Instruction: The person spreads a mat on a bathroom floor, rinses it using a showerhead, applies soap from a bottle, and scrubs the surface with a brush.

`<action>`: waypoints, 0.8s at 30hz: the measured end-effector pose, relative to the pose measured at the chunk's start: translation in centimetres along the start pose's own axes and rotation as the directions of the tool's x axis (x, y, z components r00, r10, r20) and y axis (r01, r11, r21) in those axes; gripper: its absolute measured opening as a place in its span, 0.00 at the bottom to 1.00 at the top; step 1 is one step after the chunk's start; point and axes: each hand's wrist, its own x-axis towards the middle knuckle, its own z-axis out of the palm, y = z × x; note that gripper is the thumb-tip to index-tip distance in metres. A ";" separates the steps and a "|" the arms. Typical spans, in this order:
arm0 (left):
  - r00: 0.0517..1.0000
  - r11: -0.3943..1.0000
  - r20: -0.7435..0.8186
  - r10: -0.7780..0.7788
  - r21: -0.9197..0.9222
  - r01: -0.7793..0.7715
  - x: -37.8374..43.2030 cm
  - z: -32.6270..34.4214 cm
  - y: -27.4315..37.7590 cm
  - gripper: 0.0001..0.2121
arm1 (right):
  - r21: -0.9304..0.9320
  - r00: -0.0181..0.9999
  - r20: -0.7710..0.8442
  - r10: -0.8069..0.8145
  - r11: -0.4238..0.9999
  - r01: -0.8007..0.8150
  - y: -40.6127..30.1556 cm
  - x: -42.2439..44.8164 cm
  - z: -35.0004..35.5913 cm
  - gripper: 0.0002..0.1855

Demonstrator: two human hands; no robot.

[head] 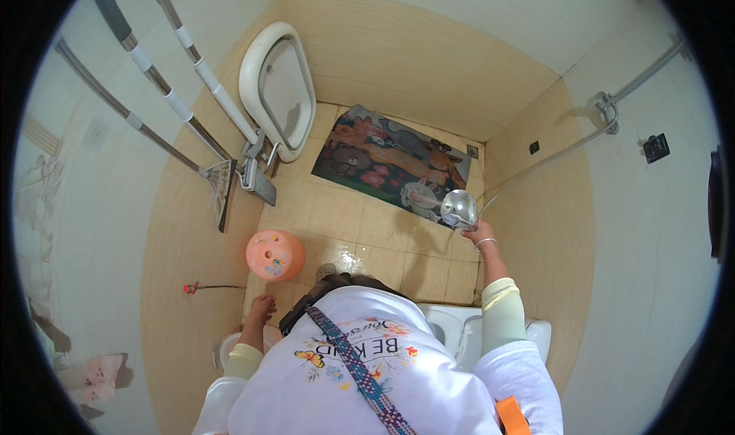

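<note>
My right hand (478,234) is closed around the handle of a chrome handheld shower head (459,208), held out over the near right corner of a floor mat (396,162) with cartoon animals. Water appears to spray leftward from the head onto the mat. A flexible hose (540,156) runs from it up to a wall bracket. My left hand (263,307) hangs low at my left side with its fingers loosely curled and nothing visible in it, just below an orange plastic stool (274,255).
Against the left wall lean a floor squeegee (221,191), a flat mop (258,182) and other long poles. A white basin (287,90) stands upright behind them. Wet tiles (350,257) shine before my feet. A white toilet (448,326) is close at my right.
</note>
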 end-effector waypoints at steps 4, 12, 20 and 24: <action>0.999 1.000 0.027 0.018 -0.005 -0.018 -0.1 0.3 0.2 0.10 | -0.156 0.989 -0.068 0.132 0.978 -0.141 3.7 -1.9 -1.8 0.20; 0.998 0.998 0.049 0.042 0.051 -0.044 -0.1 1.8 2.5 0.08 | 0.145 0.931 -0.326 0.167 0.981 -0.125 10.7 -3.5 -3.7 0.20; 0.996 0.995 0.068 0.064 0.073 -0.069 0.1 2.2 3.8 0.07 | 0.258 0.901 -0.389 0.190 0.962 -0.091 7.2 -4.3 -3.4 0.19; 0.996 0.995 0.061 0.070 0.067 -0.074 0.0 2.4 4.0 0.07 | 0.369 0.906 -0.359 0.223 0.926 -0.082 5.1 -4.2 -3.3 0.15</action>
